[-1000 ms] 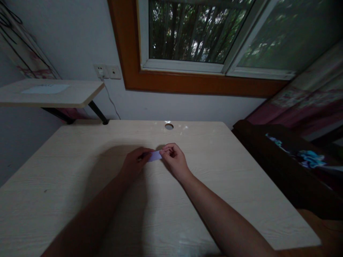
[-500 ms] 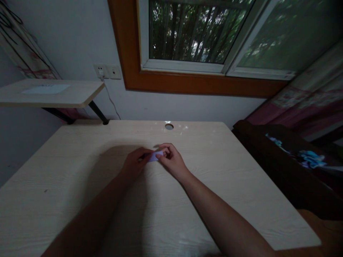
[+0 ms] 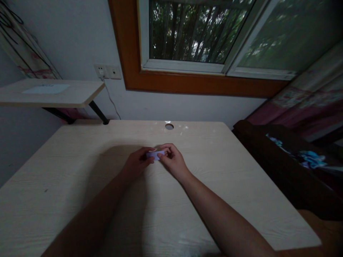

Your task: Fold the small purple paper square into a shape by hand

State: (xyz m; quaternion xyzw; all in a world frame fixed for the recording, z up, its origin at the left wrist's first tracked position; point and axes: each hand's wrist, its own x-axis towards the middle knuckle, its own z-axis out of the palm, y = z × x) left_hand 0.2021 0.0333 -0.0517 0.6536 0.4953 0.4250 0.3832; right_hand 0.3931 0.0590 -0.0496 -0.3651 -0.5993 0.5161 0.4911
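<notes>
A small piece of light purple paper (image 3: 155,155), seemingly folded into a narrow strip, is held between my two hands above the middle of the desk. My left hand (image 3: 136,160) has the paper's left end between thumb and index finger, the thumb at the lower edge and the finger along the upper edge. On the right end presses the thumb of my right hand (image 3: 172,159), with its fingers curled behind. My fingers hide the back of the paper and part of its ends.
The pale wooden desk (image 3: 214,185) has a round cable hole (image 3: 169,126) near its back edge. At the back left a raised shelf (image 3: 80,94) bears a white sheet (image 3: 46,89). A window (image 3: 198,32) is beyond, and dark furniture (image 3: 281,153) stands right of the desk.
My left thumb and index finger have spread apart around the paper's left end, so more of the paper shows. My right hand has barely shifted.
</notes>
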